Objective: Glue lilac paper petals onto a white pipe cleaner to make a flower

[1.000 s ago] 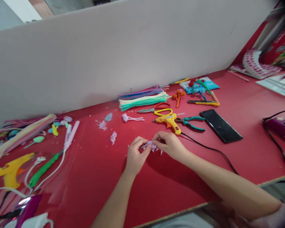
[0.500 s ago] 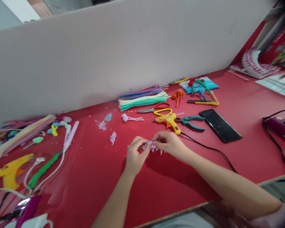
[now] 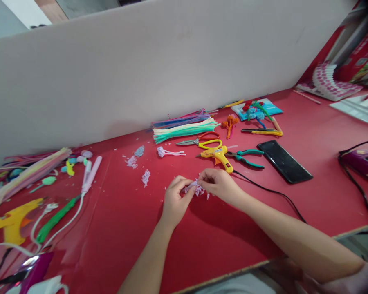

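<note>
Near the middle of the red table, my left hand [image 3: 174,201] is closed, thumb against fingers, on a small lilac fuzzy piece [image 3: 195,183]. From the right, my right hand [image 3: 218,184] meets it with thumb and fingertips pinched at the piece's edge; what exactly sits between those fingertips is too small to make out. Loose lilac clippings [image 3: 199,191] lie just under both hands. Beyond them are a yellow glue gun [image 3: 217,155], yellow-handled scissors [image 3: 207,143] and a lilac pipe-cleaner flower [image 3: 162,152] with pale stems.
Teal-handled pliers [image 3: 248,157] and a black phone [image 3: 285,162] lie to the right, with the glue gun's cord running past. Pipe-cleaner bundles [image 3: 184,130] rest by the grey partition [image 3: 171,61]. At left are a pink styling iron [image 3: 92,175] and another yellow glue gun [image 3: 14,222].
Almost nothing differs. Both hands stay in place over the clippings, with only a very slight shift of the fingers.
</note>
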The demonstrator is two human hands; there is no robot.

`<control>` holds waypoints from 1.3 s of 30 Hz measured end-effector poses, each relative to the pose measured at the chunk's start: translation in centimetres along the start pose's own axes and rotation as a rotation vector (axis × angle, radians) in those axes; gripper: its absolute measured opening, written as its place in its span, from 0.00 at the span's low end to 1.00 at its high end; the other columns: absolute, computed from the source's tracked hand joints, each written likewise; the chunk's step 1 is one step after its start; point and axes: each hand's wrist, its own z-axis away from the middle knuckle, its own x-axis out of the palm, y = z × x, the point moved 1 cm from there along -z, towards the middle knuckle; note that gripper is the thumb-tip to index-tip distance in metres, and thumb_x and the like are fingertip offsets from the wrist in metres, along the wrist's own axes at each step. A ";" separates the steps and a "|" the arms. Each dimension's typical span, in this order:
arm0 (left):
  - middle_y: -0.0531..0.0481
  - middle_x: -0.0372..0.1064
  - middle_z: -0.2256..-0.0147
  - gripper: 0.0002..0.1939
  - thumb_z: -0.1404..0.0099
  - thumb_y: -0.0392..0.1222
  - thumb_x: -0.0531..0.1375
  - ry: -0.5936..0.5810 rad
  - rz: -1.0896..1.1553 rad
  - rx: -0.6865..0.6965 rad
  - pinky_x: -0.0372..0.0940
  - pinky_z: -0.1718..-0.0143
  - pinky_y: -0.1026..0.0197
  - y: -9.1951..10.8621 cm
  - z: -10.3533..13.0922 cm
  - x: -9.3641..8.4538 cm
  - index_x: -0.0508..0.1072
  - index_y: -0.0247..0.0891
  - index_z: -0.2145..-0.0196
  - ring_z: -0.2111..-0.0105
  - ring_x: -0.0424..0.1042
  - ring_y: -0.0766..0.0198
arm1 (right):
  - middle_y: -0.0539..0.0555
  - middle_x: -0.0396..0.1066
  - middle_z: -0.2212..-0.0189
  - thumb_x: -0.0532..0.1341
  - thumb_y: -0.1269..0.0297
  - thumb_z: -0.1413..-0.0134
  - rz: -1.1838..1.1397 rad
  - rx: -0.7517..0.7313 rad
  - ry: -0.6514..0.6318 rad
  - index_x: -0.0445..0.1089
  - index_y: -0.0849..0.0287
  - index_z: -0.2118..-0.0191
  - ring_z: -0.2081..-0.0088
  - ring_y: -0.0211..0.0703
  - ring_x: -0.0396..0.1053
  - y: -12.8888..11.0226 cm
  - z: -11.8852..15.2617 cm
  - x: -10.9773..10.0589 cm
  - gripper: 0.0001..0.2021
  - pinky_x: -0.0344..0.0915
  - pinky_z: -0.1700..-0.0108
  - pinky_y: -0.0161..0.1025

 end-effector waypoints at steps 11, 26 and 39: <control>0.50 0.63 0.70 0.07 0.39 0.42 0.56 0.022 -0.024 0.002 0.60 0.66 0.63 -0.1 0.0 0.1 0.71 0.38 0.70 0.68 0.65 0.64 | 0.47 0.65 0.81 0.57 0.69 0.51 0.112 -0.050 0.026 0.66 0.59 0.74 0.79 0.32 0.59 -0.1 0.2 0.3 0.04 0.54 0.77 0.30; 0.50 0.63 0.71 0.06 0.38 0.40 0.55 0.040 -0.052 0.022 0.59 0.66 0.64 -0.1 0.1 0.2 0.70 0.38 0.71 0.69 0.64 0.64 | 0.46 0.63 0.82 0.57 0.68 0.52 -0.009 0.015 0.008 0.64 0.59 0.74 0.80 0.32 0.59 0.4 0.2 0.9 0.03 0.53 0.78 0.30; 0.51 0.63 0.71 0.07 0.38 0.41 0.55 0.079 0.089 -0.018 0.60 0.66 0.64 0.5 0.0 -0.5 0.71 0.37 0.71 0.69 0.65 0.65 | 0.57 0.70 0.70 0.57 0.58 0.47 0.807 0.049 0.446 0.64 0.60 0.64 0.66 0.47 0.68 1.9 -1.6 -5.3 0.10 0.58 0.67 0.37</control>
